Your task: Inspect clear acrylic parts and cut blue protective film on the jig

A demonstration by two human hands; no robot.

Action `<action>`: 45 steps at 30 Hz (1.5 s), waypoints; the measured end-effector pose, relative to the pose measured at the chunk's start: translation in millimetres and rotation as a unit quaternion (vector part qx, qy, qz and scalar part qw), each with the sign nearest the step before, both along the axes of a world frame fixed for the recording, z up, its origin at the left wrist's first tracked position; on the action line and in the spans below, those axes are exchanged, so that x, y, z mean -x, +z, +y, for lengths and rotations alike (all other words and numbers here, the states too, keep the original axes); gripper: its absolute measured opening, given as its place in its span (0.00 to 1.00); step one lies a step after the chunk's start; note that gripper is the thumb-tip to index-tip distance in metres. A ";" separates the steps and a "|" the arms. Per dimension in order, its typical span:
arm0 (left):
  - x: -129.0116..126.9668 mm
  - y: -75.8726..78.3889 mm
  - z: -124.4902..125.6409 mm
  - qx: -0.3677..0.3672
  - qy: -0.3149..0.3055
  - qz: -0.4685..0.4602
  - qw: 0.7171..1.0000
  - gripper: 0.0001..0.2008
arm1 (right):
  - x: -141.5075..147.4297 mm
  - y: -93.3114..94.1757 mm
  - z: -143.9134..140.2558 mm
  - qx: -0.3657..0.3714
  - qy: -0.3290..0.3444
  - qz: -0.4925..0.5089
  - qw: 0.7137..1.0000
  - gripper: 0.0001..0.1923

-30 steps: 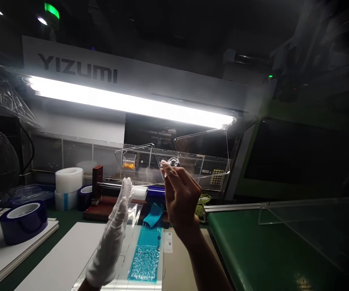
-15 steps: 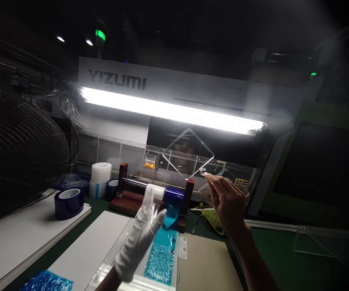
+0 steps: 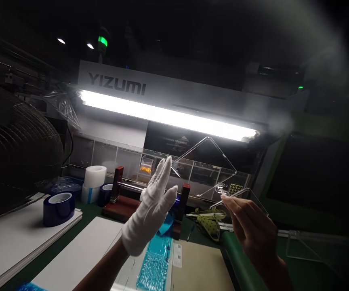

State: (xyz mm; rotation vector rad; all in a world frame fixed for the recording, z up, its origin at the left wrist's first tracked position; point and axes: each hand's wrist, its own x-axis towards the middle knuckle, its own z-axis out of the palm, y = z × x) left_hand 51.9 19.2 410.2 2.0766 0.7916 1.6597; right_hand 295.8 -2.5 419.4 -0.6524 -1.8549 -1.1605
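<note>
Work so far: the clear moulded part [image 3: 206, 163] is lifted under the lamp [image 3: 168, 117], centre of frame, not laid on the blue film strip [image 3: 153, 266] at bottom centre.
Right hand [image 3: 250, 230]: bare, fingertips pinching the part's stem.
Left hand [image 3: 152, 210]: white-gloved, fingers straight and together, flat at the part's left corner.
Containers: clear bin [image 3: 146, 165] behind holds small orange pieces.

A long white fluorescent tube lamp [image 3: 168, 117] glows under a grey panel lettered YIZUMI [image 3: 116, 85]. The room is dark; a green-topped workbench [image 3: 89, 212] lies below.
</note>
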 end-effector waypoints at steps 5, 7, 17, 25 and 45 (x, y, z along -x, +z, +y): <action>6.9 -10.8 -6.6 -0.065 0.006 0.015 0.998 0.28 | 5.2 -2.2 -9.8 0.002 -0.003 -0.004 1.000 0.21; 8.9 -10.0 -9.0 -0.036 0.004 0.006 0.999 0.28 | 8.7 -1.4 -11.2 -0.002 0.001 -0.009 1.000 0.20; 16.4 -13.8 -20.6 0.061 0.060 0.043 0.995 0.28 | 18.7 1.4 -9.7 -0.020 0.015 -0.014 1.000 0.14; 18.3 -10.8 -21.4 0.056 0.049 0.018 0.997 0.29 | 18.7 0.0 -12.3 -0.004 0.011 -0.031 0.999 0.13; 20.9 6.1 -13.4 -0.021 0.139 0.193 0.971 0.26 | 36.6 -76.6 11.2 0.110 0.075 0.047 0.990 0.10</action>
